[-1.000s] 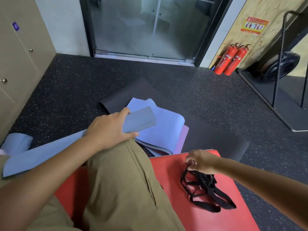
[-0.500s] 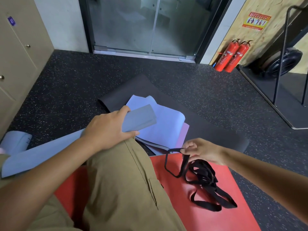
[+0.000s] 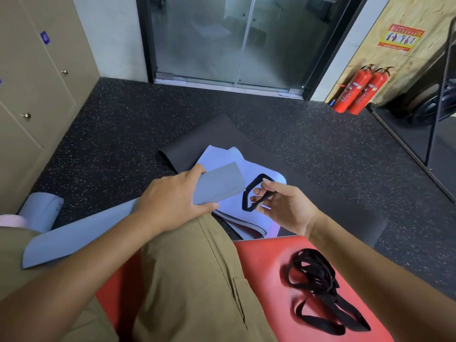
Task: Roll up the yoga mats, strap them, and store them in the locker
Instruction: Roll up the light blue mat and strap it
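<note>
- Head view: left hand [image 3: 170, 203] grips the rolled grey-blue mat [image 3: 98, 225], fingers curled round it near its far end, pressing it on the person's thigh.
- Mat's long axis runs from lower left to upper right; open end [image 3: 222, 183] points up-right toward the glass door [image 3: 229, 38].
- Right hand [image 3: 283, 206] pinches a black strap loop [image 3: 251, 191] just beside the mat's end, not touching it.
- Pile of black straps [image 3: 318, 290] lies on a red mat [image 3: 269, 287], lower right.
- Loosely folded light-blue mat [image 3: 246, 166] lies on a dark mat [image 3: 214, 137] flat on the floor [image 3: 123, 124].
- Another rolled blue mat [image 3: 42, 211] at left, near the beige lockers [image 3: 32, 77].
- Two red fire extinguishers [image 3: 357, 90] lean by the wall, upper right.
</note>
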A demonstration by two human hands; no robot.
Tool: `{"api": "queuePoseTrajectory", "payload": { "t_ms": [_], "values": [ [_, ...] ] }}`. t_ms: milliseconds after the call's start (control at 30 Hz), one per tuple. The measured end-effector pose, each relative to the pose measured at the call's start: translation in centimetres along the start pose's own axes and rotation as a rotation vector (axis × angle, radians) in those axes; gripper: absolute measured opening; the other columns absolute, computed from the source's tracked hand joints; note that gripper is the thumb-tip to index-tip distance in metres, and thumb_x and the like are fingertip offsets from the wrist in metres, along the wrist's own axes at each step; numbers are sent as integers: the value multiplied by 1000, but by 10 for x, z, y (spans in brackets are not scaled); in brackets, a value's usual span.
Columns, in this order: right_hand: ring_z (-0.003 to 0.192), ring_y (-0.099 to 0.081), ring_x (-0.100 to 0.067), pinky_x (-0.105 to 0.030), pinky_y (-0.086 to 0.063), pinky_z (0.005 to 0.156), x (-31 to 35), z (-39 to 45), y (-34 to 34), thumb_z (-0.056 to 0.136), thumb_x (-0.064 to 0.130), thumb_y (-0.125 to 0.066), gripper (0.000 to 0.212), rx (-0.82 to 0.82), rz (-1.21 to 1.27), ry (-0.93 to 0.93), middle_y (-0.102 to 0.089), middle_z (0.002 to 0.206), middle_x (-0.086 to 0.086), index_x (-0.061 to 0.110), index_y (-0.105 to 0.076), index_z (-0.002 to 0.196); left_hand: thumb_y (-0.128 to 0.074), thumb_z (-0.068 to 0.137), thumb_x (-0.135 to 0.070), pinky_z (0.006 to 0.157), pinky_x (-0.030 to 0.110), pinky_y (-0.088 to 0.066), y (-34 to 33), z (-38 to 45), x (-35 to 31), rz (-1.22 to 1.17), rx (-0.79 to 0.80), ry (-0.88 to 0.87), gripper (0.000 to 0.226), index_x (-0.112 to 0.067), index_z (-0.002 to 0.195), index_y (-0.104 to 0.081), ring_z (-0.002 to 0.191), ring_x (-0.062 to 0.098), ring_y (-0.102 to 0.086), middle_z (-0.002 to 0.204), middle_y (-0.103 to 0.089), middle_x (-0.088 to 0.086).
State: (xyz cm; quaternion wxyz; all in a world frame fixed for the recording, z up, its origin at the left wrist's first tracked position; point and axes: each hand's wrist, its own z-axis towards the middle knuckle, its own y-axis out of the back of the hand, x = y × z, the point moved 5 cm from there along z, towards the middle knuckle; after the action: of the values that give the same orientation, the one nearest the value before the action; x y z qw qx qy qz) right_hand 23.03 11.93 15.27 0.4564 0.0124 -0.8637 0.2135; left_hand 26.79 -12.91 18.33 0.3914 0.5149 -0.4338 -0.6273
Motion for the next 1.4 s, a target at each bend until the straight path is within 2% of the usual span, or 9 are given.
{"api": "queuePoseTrajectory", "payload": {
  "t_ms": [67, 200, 333, 533, 633, 867, 1067, 1267, 1400],
  "values": [
    [104, -62, -30, -38, -49, 97, 4, 3, -4, 93, 24, -61, 16, 9, 34, 33, -68, 109, -11, 11, -70, 97, -57, 81, -80, 69, 38, -38, 1, 0, 1, -6, 0, 7, 62, -36, 119, -38, 91, 27, -66, 107, -65, -11],
    [122, -58, -38, -46, -45, 107, 15, 3, -12, 83, 20, -46, 60, 94, 127, 42, -61, 139, -22, -4, -58, 137, -57, 80, -81, 69, 39, -37, 1, 2, 2, -4, -1, 18, 62, -35, 119, -38, 92, 27, -66, 107, -66, -11],
    [144, -40, -46, -62, -31, 118, 24, 2, -16, 81, 25, -48, 73, 215, 123, 70, -49, 150, -24, -3, -46, 148, -57, 80, -81, 69, 38, -38, 2, 3, 5, -29, 3, 35, 62, -36, 118, -38, 92, 28, -66, 106, -66, -10],
    [141, -42, -46, -66, -44, 107, 32, -2, -22, 93, 7, -31, 58, 231, 13, 126, -52, 150, -19, 11, -51, 148, -58, 79, -81, 70, 39, -40, 1, 2, 6, -57, -4, 35, 60, -37, 116, -38, 91, 28, -66, 105, -66, -12],
    [131, -58, -36, -59, -54, 96, 28, 1, -25, 100, -8, -44, 49, 121, -150, 231, -58, 145, -12, 14, -58, 142, -58, 79, -81, 70, 39, -39, 1, 3, 5, -57, -12, 37, 60, -37, 116, -39, 91, 27, -66, 105, -66, -12],
    [122, -64, -26, -51, -62, 82, 15, 7, -38, 102, 2, -58, 37, -43, -383, 392, -62, 139, -1, 20, -65, 133, -59, 79, -80, 71, 38, -38, 3, 1, 7, -81, -13, 55, 61, -36, 117, -40, 91, 27, -64, 105, -65, -13],
    [119, -65, -21, -42, -60, 84, 22, 3, -46, 90, 25, -71, 49, 60, -444, 380, -57, 142, 5, 29, -57, 137, -60, 80, -78, 71, 38, -37, 4, 0, 6, -64, -9, 54, 61, -35, 118, -40, 92, 27, -64, 106, -64, -13],
    [125, -60, -14, -49, -56, 99, 40, -3, -62, 84, 28, -78, 62, 154, -624, 386, -48, 148, 8, 32, -51, 140, -62, 78, -80, 73, 39, -43, 4, -1, 9, -131, -44, 66, 65, -36, 120, -39, 93, 27, -65, 107, -65, -13],
    [124, -56, -17, -40, -47, 109, 55, -9, -83, 80, 27, -83, 74, 217, -885, 447, -52, 138, 2, 31, -42, 142, -66, 76, -77, 71, 40, -44, 11, -4, 8, -218, -90, 65, 64, -36, 119, -41, 92, 28, -64, 102, -62, -15]
  ]
}}
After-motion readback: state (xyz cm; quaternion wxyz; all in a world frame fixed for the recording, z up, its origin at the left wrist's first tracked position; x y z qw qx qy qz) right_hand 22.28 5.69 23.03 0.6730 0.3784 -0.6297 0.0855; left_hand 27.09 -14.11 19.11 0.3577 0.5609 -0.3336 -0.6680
